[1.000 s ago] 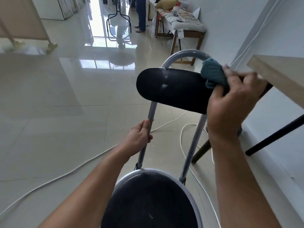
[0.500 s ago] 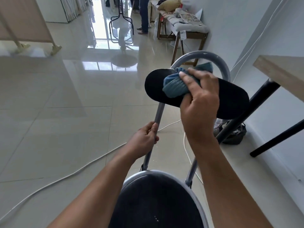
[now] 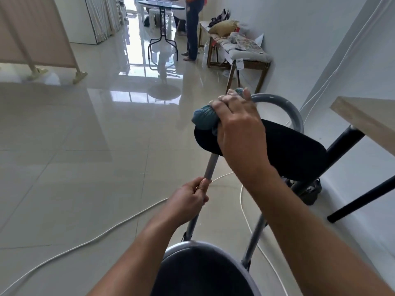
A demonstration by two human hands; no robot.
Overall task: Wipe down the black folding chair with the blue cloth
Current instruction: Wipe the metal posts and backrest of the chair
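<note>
Right hand (image 3: 239,124) closed around the bunched blue cloth (image 3: 204,117), pressing it on the left end of the black backrest (image 3: 295,154) where pad meets the grey frame hoop (image 3: 286,107). Wadded cloth likely gives firmer pressure at that edge. Left hand (image 3: 188,199) has its fingers (image 3: 199,185) wrapped round the left upright tube (image 3: 210,167), apparently to brace the black folding chair against the push. The chair stands on the tiled floor (image 3: 74,157), just below the person; its seat (image 3: 198,272) looks not yet reached.

Around: a wooden desk (image 3: 363,118) with black legs close on the right, crowding the backrest's far end. A white cable (image 3: 96,238) trails across the floor under the chair. Another person (image 3: 192,28) stands well apart by a bench (image 3: 241,54).
</note>
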